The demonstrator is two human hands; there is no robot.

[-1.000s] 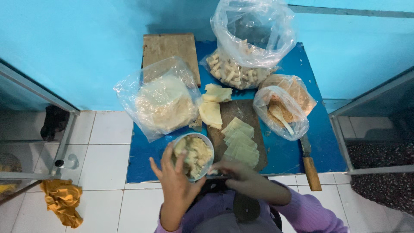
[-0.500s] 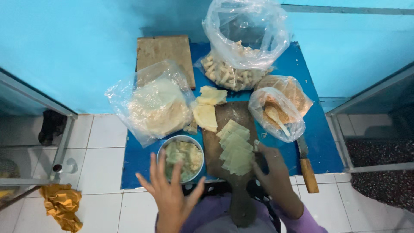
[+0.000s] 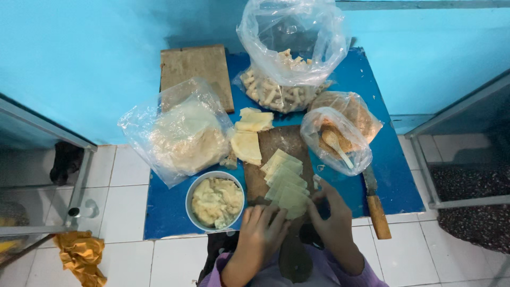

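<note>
Blue walls and white floor tiles framed the low blue table [image 3: 164, 212] at mid-frame. Your left hand [image 3: 264, 229] and right hand [image 3: 333, 218] met at the lower centre, fingers loosely curled on the nearest pale dough sheet [image 3: 293, 201], the front one of a row fanned along the brown board [image 3: 279, 143]. Just left sat the bowl of filling [image 3: 215, 201]; a knife [image 3: 376, 204] lay right.
</note>
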